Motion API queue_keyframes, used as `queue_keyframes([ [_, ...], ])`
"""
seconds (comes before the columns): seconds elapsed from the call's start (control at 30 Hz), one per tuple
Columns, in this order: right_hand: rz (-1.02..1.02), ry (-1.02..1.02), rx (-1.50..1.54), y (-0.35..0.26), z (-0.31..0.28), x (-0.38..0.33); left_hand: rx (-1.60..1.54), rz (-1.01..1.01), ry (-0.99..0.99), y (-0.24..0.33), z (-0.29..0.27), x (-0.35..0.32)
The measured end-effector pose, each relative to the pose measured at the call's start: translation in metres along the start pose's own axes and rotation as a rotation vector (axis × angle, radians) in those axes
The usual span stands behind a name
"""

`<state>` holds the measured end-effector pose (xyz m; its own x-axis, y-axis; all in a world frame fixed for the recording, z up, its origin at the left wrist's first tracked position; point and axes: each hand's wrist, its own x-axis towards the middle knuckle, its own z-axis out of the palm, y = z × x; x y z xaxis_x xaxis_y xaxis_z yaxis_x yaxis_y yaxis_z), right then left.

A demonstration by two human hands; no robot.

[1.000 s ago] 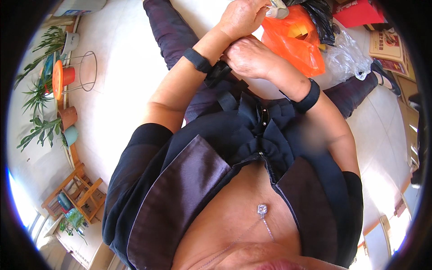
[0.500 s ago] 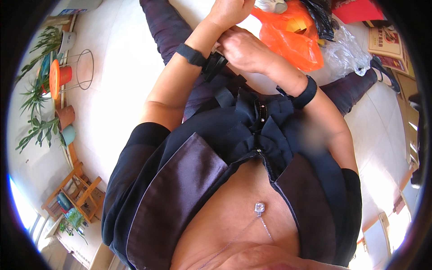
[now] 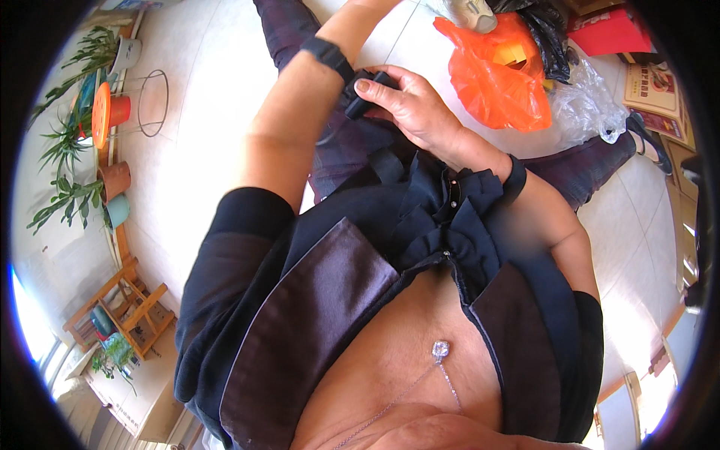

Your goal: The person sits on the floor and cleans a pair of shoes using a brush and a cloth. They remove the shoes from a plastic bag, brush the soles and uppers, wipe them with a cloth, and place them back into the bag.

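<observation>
My left forearm reaches up to the top edge, with a black strap [image 3: 328,58] around it near the wrist. Only the base of my left hand [image 3: 377,6] shows; its fingers are cut off by the frame. At the underside of that wrist sits a small black boxy device [image 3: 367,94], which seems joined to the strap. My right hand [image 3: 420,109] grips this device, thumb on top and fingers behind it. Another black band [image 3: 514,178] circles my right wrist.
An orange plastic bag [image 3: 499,90], a clear bag [image 3: 589,105] and a black bag [image 3: 551,45] lie on the floor ahead to the right, by cardboard boxes [image 3: 652,90]. At left are potted plants [image 3: 114,184], a round wire stand [image 3: 154,105] and a wooden rack [image 3: 135,307].
My left hand has moved up, mostly out of view. My right hand has turned, and its thumb now shows on the black device, which was largely hidden before. The view has shifted slightly.
</observation>
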<state>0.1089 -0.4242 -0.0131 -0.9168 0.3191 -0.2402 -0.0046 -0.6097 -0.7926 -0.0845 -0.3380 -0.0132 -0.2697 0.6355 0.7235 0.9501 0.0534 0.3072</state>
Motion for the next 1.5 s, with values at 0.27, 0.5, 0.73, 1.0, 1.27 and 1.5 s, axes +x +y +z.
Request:
queue_keyframes([
  [0.27, 0.118, -0.051, -0.115, -0.002, 0.003, 0.004, -0.286, -0.061, -0.003, 0.037, -0.004, -0.008],
  [0.5, 0.070, -0.178, -0.433, -0.027, -0.033, 0.006, -0.414, -0.029, 0.065, 0.019, -0.014, -0.015],
  [0.73, -0.399, 0.127, 0.137, -0.134, -0.081, 0.019, -1.241, -0.746, -0.372, 0.051, -0.037, -0.052],
  [1.0, -0.547, 0.293, 0.096, -0.147, -0.072, 0.025, -1.872, -0.748, -1.131, 0.179, -0.047, -0.091],
  [1.27, -0.932, 0.359, -0.696, -0.143, -0.062, 0.022, -1.753, -0.907, -1.070, 0.190, -0.039, -0.092],
  [1.5, -1.211, 0.240, -1.746, -0.136, -0.078, 0.011, -1.643, -0.963, -1.132, 0.194, -0.037, -0.092],
])
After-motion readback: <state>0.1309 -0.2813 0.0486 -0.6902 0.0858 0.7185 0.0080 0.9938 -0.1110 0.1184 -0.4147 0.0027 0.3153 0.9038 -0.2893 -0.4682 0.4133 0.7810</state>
